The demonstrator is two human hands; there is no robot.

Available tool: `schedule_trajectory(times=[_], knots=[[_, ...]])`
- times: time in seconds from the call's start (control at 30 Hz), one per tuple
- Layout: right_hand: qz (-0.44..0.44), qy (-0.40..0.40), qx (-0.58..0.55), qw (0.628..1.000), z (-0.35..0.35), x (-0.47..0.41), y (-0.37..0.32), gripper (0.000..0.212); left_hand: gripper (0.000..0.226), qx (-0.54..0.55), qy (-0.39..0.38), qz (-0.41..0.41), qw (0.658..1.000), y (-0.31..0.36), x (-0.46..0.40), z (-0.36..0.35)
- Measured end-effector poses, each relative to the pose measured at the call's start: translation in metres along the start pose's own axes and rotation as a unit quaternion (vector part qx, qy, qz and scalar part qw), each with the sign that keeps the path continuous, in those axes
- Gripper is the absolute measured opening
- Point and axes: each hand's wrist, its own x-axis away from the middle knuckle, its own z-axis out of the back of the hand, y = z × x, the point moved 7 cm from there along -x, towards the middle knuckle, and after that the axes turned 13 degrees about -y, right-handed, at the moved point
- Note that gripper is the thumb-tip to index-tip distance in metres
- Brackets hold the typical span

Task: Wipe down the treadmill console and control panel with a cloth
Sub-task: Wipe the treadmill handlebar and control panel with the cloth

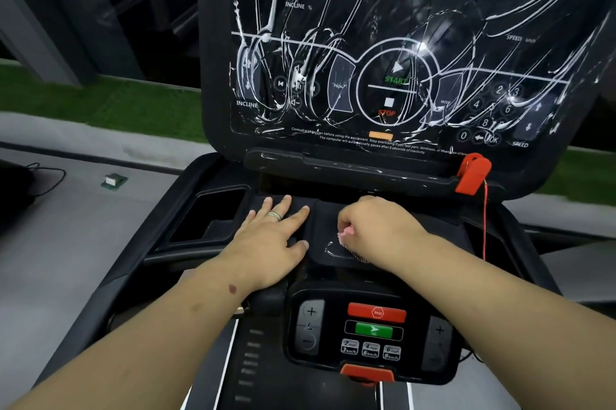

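The black treadmill console (400, 43) stands tilted in front of me, its glossy screen streaked with white foam swirls over the START and STOP markings. Below it lies the black shelf (320, 219). My left hand (270, 236) rests flat on that shelf, fingers spread, a ring on one finger. My right hand (376, 226) is closed in a fist on a small pink cloth (346, 234), pressed against the shelf's middle, with a faint white smear beside it. Nearest to me sits the lower control panel (370, 333) with red and green buttons.
A red safety clip (471, 173) hangs at the console's lower right with a red cord (485, 219) trailing down. A cup-holder recess (213, 213) lies left of my left hand. Grey floor, a small green box (114, 181) and green turf are at the left.
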Motion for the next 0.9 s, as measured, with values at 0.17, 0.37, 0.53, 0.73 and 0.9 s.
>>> schedule_trajectory(times=[0.17,0.37,0.53,0.73,0.9], knots=[[-0.037,0.036,0.031,0.998,0.005,0.001,0.002,0.014,0.066,0.001,0.005,-0.002,1.000,0.000,-0.001,0.000],[0.006,-0.035,-0.050,0.998,-0.001,-0.003,0.004,0.012,0.067,0.005,0.004,-0.006,1.000,-0.002,-0.002,-0.001],[-0.036,-0.018,0.011,0.999,0.004,0.002,0.015,0.013,0.067,0.009,0.008,-0.007,1.000,-0.003,-0.003,-0.001],[0.023,-0.046,-0.018,0.998,0.003,-0.010,-0.020,0.017,0.067,0.007,0.005,-0.005,1.000,-0.002,-0.002,0.000],[-0.025,-0.068,0.019,0.997,0.006,0.002,0.009,0.011,0.067,0.012,0.008,-0.007,1.000,-0.003,-0.003,-0.001]])
